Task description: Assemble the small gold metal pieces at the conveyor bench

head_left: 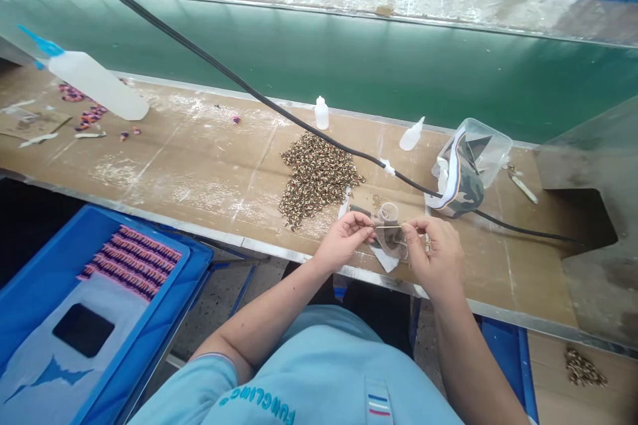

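A thin, pale yellowish stick (389, 226) spans the short gap between my hands at the bench's near edge. My left hand (349, 236) pinches at its left end; whether a small piece also sits in those fingertips I cannot tell. With thumb and fingers closed, my right hand (432, 249) grips the other end. Right below the stick lies a clear plastic piece (393, 246), with a small round clear cup (387, 212) just behind it. White paper (385, 259) shows beneath. A large heap of small brown-and-gold pieces (319, 176) spreads to the left of my hands.
A black cable (224, 80) crosses above the bench. Behind the heap are small white bottles (321, 114) (411, 135). A clear tub (491, 146) with a camouflage cap (466, 179) stands right. Left are a large bottle (100, 83) and a blue crate (169, 232).
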Action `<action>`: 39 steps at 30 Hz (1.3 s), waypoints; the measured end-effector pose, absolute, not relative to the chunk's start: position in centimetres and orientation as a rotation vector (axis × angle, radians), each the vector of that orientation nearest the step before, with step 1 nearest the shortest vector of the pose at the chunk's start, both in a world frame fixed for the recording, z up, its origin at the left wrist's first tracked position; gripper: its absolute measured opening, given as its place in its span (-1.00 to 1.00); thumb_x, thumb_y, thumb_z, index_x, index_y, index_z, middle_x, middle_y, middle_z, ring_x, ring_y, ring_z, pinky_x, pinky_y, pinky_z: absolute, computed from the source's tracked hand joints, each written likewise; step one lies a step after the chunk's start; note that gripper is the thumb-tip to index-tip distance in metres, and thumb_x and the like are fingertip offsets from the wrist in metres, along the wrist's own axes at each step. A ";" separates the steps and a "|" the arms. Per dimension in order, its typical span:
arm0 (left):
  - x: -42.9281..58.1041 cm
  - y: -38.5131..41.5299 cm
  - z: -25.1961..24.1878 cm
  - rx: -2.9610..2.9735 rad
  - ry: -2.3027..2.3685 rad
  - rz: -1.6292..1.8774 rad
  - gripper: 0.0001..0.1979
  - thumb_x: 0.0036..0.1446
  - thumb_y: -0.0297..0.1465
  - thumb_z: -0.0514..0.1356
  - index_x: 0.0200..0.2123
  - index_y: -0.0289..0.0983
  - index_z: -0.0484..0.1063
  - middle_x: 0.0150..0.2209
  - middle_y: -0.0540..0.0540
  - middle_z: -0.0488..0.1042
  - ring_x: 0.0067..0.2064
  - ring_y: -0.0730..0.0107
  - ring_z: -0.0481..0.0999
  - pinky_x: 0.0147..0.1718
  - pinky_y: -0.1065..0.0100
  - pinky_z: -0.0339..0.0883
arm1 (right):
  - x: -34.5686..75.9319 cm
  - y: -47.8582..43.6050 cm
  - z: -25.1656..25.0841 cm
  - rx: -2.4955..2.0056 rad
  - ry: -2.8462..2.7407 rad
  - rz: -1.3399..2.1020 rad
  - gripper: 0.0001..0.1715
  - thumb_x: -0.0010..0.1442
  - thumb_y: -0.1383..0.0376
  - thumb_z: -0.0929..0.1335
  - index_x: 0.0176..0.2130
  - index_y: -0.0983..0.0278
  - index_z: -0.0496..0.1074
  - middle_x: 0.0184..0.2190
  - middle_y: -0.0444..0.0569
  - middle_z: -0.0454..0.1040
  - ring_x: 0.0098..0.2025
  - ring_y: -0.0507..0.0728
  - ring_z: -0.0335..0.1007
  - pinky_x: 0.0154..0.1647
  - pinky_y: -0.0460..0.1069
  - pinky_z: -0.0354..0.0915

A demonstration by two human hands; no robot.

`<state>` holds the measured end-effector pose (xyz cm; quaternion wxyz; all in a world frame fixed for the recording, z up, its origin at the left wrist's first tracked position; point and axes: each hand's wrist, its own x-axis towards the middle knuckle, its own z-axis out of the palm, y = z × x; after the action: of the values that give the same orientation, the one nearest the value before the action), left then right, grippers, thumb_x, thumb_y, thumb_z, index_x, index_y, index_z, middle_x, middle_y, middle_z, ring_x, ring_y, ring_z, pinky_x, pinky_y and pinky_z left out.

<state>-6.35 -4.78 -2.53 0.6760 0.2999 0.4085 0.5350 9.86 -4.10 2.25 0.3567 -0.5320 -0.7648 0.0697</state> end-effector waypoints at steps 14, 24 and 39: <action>-6.4 -4.7 -2.5 0.667 0.923 1.203 -0.75 -0.09 -0.34 0.35 -0.40 -0.32 0.35 -0.47 0.03 0.43 -0.43 0.54 0.45 -0.35 0.42 0.33 | 9.5 -4.1 2.0 -1.315 -2.022 0.125 -0.80 0.27 0.22 0.26 -0.37 0.22 0.35 -0.40 -0.08 0.48 -0.32 0.10 0.33 -0.27 0.00 0.17; -6.4 -4.8 -2.5 0.657 0.904 1.200 -0.74 -0.08 -0.33 0.36 -0.39 -0.31 0.36 -0.44 0.00 0.47 -0.40 0.50 0.49 -0.30 0.38 0.37 | 9.4 -4.3 2.3 -1.293 -2.011 0.160 -0.80 0.27 0.25 0.25 -0.38 0.22 0.34 -0.46 -0.09 0.45 -0.38 0.08 0.30 -0.31 -0.01 0.19; -6.4 -4.8 -2.3 0.644 0.904 1.186 -0.75 -0.07 -0.34 0.35 -0.40 -0.31 0.35 -0.42 -0.03 0.50 -0.38 0.48 0.50 -0.31 0.39 0.38 | 9.5 -2.8 1.6 -1.539 -1.965 0.017 -0.64 0.27 0.12 0.22 -0.42 0.25 0.41 -0.54 -0.11 0.42 -0.53 0.01 0.26 -0.51 -0.08 0.06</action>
<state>-6.43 -4.83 -2.30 0.6880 0.2878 0.4039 0.5298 9.51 -2.78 1.57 0.3171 -0.5848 -0.7466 0.0066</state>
